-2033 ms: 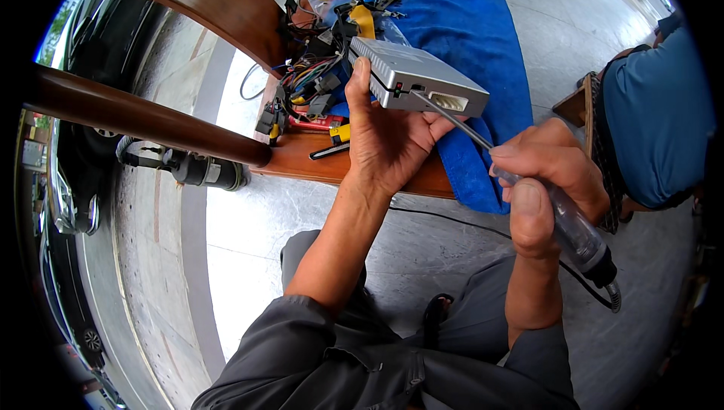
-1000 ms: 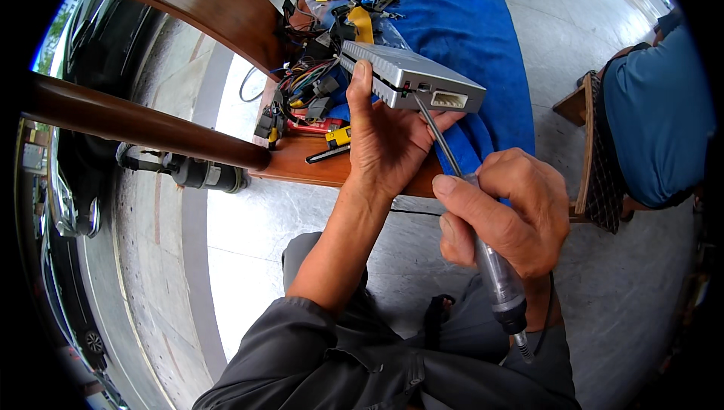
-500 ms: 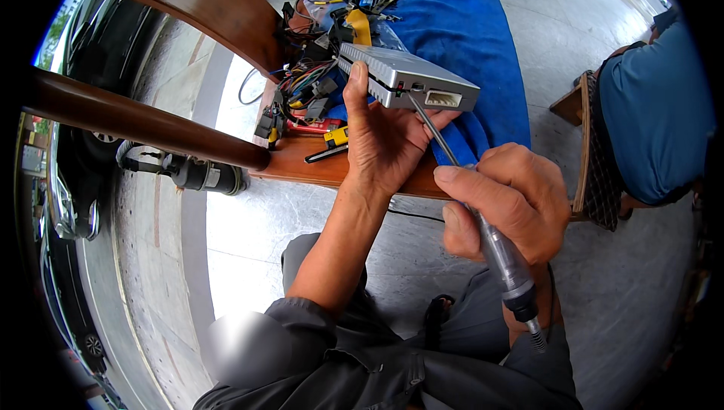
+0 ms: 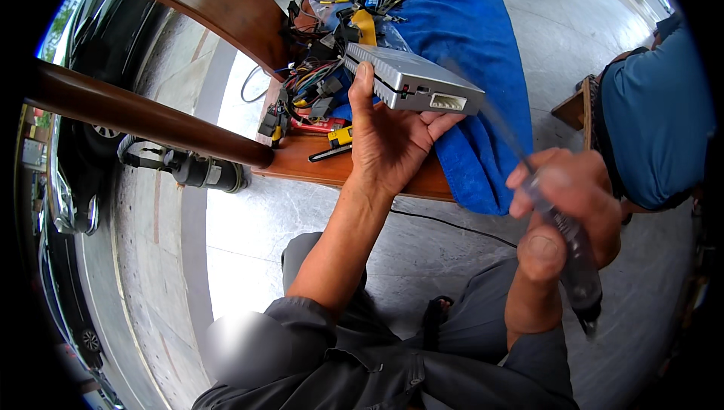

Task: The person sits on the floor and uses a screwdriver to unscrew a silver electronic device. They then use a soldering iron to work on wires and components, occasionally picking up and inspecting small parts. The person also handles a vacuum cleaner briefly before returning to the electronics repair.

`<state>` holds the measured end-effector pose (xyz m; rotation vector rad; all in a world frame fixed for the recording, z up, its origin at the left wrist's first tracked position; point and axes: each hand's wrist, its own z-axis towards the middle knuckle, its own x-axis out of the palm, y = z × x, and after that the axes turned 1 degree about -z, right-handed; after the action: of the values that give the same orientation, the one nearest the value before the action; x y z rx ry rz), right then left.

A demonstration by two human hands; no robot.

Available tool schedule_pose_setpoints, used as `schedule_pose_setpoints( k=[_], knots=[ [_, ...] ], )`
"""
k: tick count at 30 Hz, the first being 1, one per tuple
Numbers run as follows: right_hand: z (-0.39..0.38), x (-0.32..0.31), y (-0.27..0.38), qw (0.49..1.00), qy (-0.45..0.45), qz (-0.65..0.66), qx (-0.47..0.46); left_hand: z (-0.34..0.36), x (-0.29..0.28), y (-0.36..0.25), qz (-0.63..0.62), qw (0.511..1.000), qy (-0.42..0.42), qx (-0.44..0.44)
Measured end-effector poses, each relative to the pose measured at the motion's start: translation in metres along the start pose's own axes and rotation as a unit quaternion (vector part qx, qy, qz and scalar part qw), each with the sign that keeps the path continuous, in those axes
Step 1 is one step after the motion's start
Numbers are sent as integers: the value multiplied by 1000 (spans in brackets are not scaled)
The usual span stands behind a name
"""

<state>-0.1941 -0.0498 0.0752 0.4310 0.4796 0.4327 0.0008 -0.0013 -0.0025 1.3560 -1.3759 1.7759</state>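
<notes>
My left hand (image 4: 388, 142) holds up a silver metal box (image 4: 426, 82), an electronic control unit with ribbed sides. The thumb presses on its left side and the fingers pass underneath. A white connector socket and small ports show on the end facing me. Off to the right, my right hand (image 4: 577, 202) is closed round the clear handle of a test light (image 4: 578, 274), smeared by motion. Its thin metal shaft points up and left toward the box's right corner. Whether the tip passes behind or just beside the box I cannot tell.
Under the box lies a blue towel (image 4: 475, 25) on a wooden bench (image 4: 302, 172). Tangled wires and connectors (image 4: 317, 82) heap up at its left, by a yellow-and-black tool (image 4: 341, 136). A wooden rail (image 4: 151, 119) crosses at left. A person in blue (image 4: 656, 123) sits at right.
My right hand has swung the test light away to the right, off the end of the box. The left hand and box have barely shifted.
</notes>
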Motion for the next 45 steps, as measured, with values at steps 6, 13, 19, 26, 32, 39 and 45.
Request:
schedule_pose_setpoints(
  k=[6, 13, 19, 26, 32, 39, 45],
  knots=[
    [3, 38, -59, 995, -54, -79, -9, 3, -6, 3, -28, 999, 27, -16],
    [3, 63, -65, 987, -34, -154, 37, -1, -7, 1, -7, 998, 52, -41],
    [0, 60, -72, 987, -66, -144, 5, 4, -11, 11, -23, 997, 55, -48],
    [-5, 64, -80, 988, -40, -148, -29, -4, -5, 7, 4, 998, 44, -38],
    [-14, 59, -85, 970, 67, -216, -92, 1, -13, 20, -77, 996, 15, -43],
    [-32, 59, -90, 981, 106, -155, -52, -2, -40, 24, -79, 990, 106, -57],
    [-40, 43, -96, 978, -49, -102, 173, 6, -36, 24, 38, 997, 53, -52]
  ],
)
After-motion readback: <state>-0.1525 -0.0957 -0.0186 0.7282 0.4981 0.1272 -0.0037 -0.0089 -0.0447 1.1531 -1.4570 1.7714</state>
